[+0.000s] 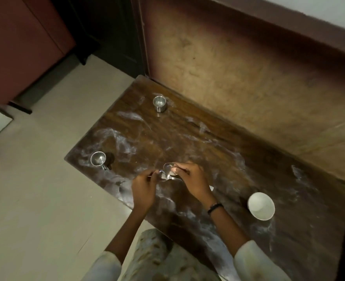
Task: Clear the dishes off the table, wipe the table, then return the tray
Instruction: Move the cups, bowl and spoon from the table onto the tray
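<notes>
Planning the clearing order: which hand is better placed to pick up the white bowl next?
Probably the right hand. The white bowl sits on its side of the table, while the left hand is farther off. Both hands grip spoons, so one must free up first.

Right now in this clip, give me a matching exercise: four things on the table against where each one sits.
Things:
1. white bowl
2. far steel cup
3. near steel cup
4. spoons

Places:
A. by the table's left corner
B. held in the hands
C. far end, near the wall
D. right of the right hand

Pairs: 1-D, 2-C, 3-A, 4-B
</notes>
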{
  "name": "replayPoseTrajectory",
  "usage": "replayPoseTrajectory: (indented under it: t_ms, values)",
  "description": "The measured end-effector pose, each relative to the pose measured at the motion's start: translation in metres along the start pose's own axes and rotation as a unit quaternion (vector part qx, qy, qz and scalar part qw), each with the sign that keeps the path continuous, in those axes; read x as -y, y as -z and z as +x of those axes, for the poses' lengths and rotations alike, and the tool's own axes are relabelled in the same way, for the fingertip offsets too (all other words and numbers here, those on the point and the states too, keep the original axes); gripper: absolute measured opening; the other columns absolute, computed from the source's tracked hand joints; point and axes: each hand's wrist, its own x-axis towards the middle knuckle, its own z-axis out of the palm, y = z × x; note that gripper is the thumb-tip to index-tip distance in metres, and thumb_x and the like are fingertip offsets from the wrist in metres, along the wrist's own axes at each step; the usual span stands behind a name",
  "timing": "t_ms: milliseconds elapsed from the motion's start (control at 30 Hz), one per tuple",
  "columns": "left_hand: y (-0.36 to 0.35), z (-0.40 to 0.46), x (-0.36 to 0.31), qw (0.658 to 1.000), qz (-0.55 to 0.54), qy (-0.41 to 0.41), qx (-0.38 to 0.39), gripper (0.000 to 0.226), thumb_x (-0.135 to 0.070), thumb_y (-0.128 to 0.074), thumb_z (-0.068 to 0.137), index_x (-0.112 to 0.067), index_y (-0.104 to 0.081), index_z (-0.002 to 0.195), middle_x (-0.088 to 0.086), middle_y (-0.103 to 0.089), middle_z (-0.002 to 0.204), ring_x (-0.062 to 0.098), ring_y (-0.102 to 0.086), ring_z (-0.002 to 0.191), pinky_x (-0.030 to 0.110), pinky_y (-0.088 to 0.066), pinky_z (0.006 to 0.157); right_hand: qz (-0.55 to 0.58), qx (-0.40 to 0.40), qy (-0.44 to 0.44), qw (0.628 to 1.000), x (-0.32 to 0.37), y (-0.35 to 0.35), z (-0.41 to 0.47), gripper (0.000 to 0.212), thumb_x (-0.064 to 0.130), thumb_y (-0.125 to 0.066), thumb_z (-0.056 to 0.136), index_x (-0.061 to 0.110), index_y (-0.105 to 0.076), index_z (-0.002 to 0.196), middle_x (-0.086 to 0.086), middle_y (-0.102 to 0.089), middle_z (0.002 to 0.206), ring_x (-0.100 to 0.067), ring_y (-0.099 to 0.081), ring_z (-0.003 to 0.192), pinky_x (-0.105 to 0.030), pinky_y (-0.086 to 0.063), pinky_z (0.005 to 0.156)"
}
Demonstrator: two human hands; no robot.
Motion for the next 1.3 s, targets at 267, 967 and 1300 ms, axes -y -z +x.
replayPoseTrajectory:
  t_ms: [267, 967, 1300]
  values:
    - [-0.020, -0.104, -0.080, 0.993, -0.088, -0.074, 0.002, 0.020, -0.013, -0.053, 0.093, -0.011, -0.073, 0.097, -0.001, -0.074, 0.088, 0.007, -0.068, 0.078, 0.018, -0.054, 0.070, 0.008, -0.022, 0.006, 1.000, 0.024, 0.070, -0.122, 0.022, 0.023, -0.060, 0.095, 0.021, -0.071, 0.113, 0.005, -0.060, 0.086, -0.004, -0.065, 0.060, -0.016, -0.051, 0.050]
    - [-0.067, -0.184, -0.146, 0.976, -0.153, -0.015, 0.152, 0.014, -0.007, -0.055, 0.091, -0.005, -0.069, 0.094, 0.018, -0.070, 0.088, 0.026, -0.071, 0.080, 0.029, -0.061, 0.064, -0.041, -0.062, -0.011, 0.997, -0.017, 0.155, -0.280, 0.023, 0.019, -0.055, 0.097, 0.015, -0.072, 0.113, 0.001, -0.062, 0.083, -0.005, -0.059, 0.068, -0.008, -0.042, 0.070]
    - [-0.142, -0.216, -0.178, 0.964, -0.005, -0.115, 0.239, 0.020, -0.011, -0.053, 0.092, -0.004, -0.072, 0.091, 0.010, -0.072, 0.082, 0.018, -0.070, 0.073, 0.029, -0.060, 0.060, -0.184, -0.177, -0.092, 0.962, -0.048, 0.177, -0.308, 0.021, 0.018, -0.062, 0.092, 0.022, -0.074, 0.108, -0.005, -0.074, 0.098, -0.020, -0.067, 0.088, -0.029, -0.051, 0.070]
